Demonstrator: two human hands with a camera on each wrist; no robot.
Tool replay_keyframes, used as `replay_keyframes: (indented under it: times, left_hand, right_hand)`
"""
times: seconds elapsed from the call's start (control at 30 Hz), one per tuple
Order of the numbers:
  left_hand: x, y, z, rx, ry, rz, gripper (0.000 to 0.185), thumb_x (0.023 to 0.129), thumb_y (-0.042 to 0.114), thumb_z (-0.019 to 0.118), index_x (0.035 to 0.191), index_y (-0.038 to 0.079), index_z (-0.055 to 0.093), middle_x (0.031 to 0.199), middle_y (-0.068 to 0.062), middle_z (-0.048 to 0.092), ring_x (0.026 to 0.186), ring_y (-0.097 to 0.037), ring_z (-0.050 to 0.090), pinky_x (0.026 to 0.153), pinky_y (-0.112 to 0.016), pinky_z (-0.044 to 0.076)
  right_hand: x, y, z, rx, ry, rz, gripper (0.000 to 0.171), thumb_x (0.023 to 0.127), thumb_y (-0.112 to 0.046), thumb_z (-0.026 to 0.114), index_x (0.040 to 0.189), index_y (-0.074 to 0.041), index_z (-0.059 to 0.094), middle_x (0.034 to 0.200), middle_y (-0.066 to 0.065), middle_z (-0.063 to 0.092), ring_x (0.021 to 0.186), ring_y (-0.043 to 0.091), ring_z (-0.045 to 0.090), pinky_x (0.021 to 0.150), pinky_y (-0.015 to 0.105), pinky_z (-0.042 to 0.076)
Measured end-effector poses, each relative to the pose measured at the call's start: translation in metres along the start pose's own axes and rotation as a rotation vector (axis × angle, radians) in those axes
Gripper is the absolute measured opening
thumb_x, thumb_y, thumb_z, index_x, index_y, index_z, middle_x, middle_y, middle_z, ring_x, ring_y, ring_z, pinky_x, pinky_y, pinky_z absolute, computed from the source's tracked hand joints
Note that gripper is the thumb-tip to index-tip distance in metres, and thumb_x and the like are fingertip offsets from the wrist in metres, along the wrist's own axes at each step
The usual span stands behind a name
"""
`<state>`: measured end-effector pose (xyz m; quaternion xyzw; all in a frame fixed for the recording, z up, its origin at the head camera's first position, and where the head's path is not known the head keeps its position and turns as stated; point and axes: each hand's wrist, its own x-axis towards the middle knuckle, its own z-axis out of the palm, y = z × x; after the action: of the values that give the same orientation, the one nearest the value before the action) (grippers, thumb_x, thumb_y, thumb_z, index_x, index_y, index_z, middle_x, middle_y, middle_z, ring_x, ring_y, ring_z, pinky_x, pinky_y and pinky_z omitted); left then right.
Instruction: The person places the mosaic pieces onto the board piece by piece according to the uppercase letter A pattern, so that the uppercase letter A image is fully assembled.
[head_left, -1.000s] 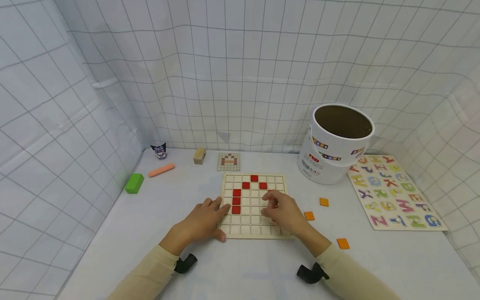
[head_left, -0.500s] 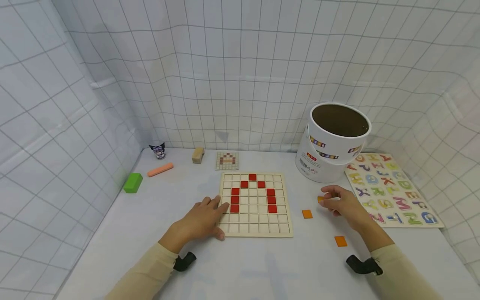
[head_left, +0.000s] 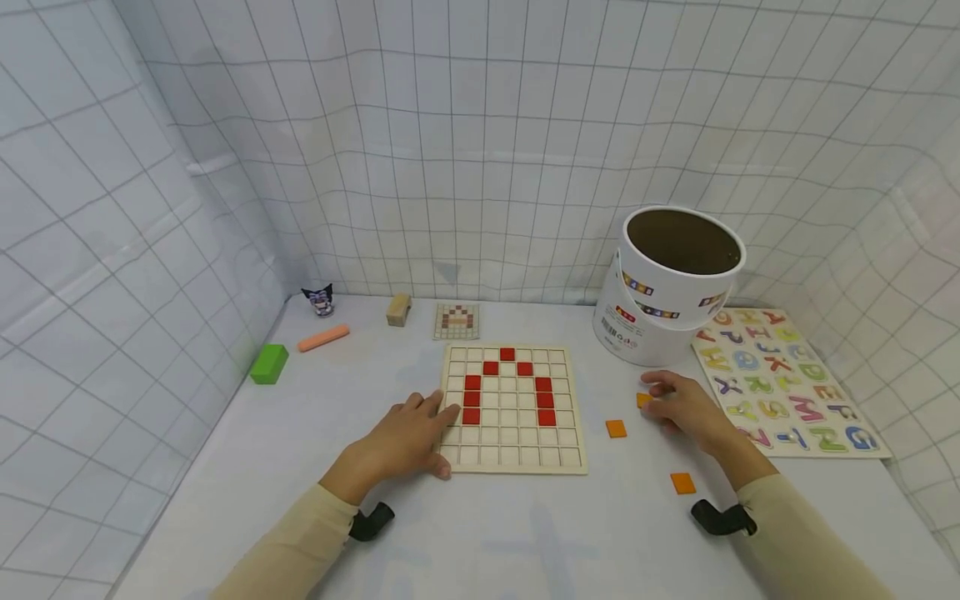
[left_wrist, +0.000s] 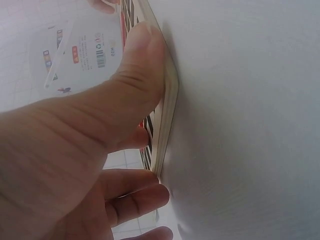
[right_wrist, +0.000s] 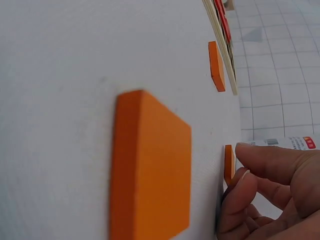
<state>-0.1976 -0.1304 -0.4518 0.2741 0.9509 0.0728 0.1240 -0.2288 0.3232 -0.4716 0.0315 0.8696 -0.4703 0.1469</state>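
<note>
A wooden grid board (head_left: 512, 446) lies in the middle of the table, with red tiles (head_left: 472, 398) set in an arch. My left hand (head_left: 420, 429) rests flat at the board's left edge, and the thumb (left_wrist: 142, 65) presses its side. To the right of the board my right hand (head_left: 667, 407) pinches an orange tile (head_left: 642, 399) that lies on the table. In the right wrist view the fingertips (right_wrist: 260, 162) close on that tile (right_wrist: 229, 164). Two more orange tiles (head_left: 616, 428) (head_left: 682, 482) lie loose nearby, one large in the right wrist view (right_wrist: 150, 170).
A white tub (head_left: 660, 312) leans at the back right beside an alphabet puzzle (head_left: 787, 379). A green block (head_left: 269, 364), a pink stick (head_left: 323, 339), a wooden block (head_left: 398, 309), a small pattern card (head_left: 456, 321) and a tiny figure (head_left: 318, 300) sit along the back left.
My right hand left the board and moved right to the orange tile near the tub, uncovering the red tiles in the right column. The left hand has stayed put.
</note>
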Motion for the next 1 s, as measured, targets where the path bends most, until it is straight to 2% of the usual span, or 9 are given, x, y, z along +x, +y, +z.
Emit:
replay_keyframes:
  times: [0.17,0.33,0.53,0.63,0.8,1.0]
  left_hand:
    - [0.0009,0.0002,0.0,-0.001,-0.008,-0.014,0.094,0.076,0.05,0.083,0.153,0.01,0.046,0.159,-0.024,0.037,0.137,-0.041,0.042,0.107,-0.06,0.039]
    - [0.0008,0.0003,0.0008,-0.004,-0.003,-0.016,0.094,0.076,0.049,0.083,0.153,0.01,0.046,0.159,-0.024,0.036,0.137,-0.041,0.042,0.107,-0.06,0.04]
    - [0.0004,-0.0005,0.0021,0.004,0.007,-0.011,0.094,0.076,0.05,0.083,0.153,0.01,0.047,0.159,-0.024,0.037,0.137,-0.041,0.042,0.106,-0.06,0.04]
    - [0.0007,-0.0008,0.0024,0.002,0.009,-0.01,0.094,0.075,0.05,0.083,0.152,0.01,0.047,0.159,-0.025,0.037,0.136,-0.041,0.043,0.106,-0.06,0.04]
    - [0.0012,-0.0004,0.0022,0.009,0.01,-0.003,0.094,0.075,0.051,0.083,0.152,0.009,0.047,0.159,-0.025,0.037,0.135,-0.041,0.043,0.105,-0.06,0.041]
    - [0.0019,-0.0008,0.0037,0.008,0.006,-0.005,0.094,0.076,0.05,0.083,0.152,0.009,0.047,0.159,-0.024,0.037,0.136,-0.04,0.043,0.106,-0.059,0.04]
  right_hand:
    - [-0.002,-0.0056,0.0037,-0.032,-0.002,0.013,0.046,0.097,-0.013,0.068,0.139,0.0,0.053,0.126,0.02,0.049,0.087,0.024,0.054,0.067,0.031,0.051]
    - [-0.0029,-0.0082,0.0048,-0.063,0.003,0.028,0.043,0.097,-0.011,0.068,0.136,0.0,0.053,0.114,0.015,0.049,0.088,0.024,0.054,0.066,0.03,0.051]
    - [-0.0026,-0.0079,0.0038,-0.094,0.01,0.023,0.033,0.097,-0.012,0.069,0.124,0.002,0.058,0.104,0.011,0.053,0.085,0.023,0.052,0.065,0.031,0.049]
    - [-0.0015,-0.0059,0.0024,-0.091,0.01,0.008,0.034,0.098,-0.014,0.067,0.126,0.001,0.055,0.098,0.01,0.053,0.081,0.022,0.052,0.064,0.032,0.048]
    - [0.0015,-0.0026,-0.0023,0.016,-0.019,0.0,0.039,0.103,-0.022,0.06,0.135,-0.002,0.049,0.088,0.007,0.052,0.076,0.02,0.052,0.063,0.031,0.047]
    - [0.0047,-0.0094,-0.0005,0.179,-0.05,0.0,0.045,0.103,-0.031,0.062,0.137,-0.003,0.049,0.092,0.006,0.053,0.074,0.015,0.052,0.063,0.028,0.049]
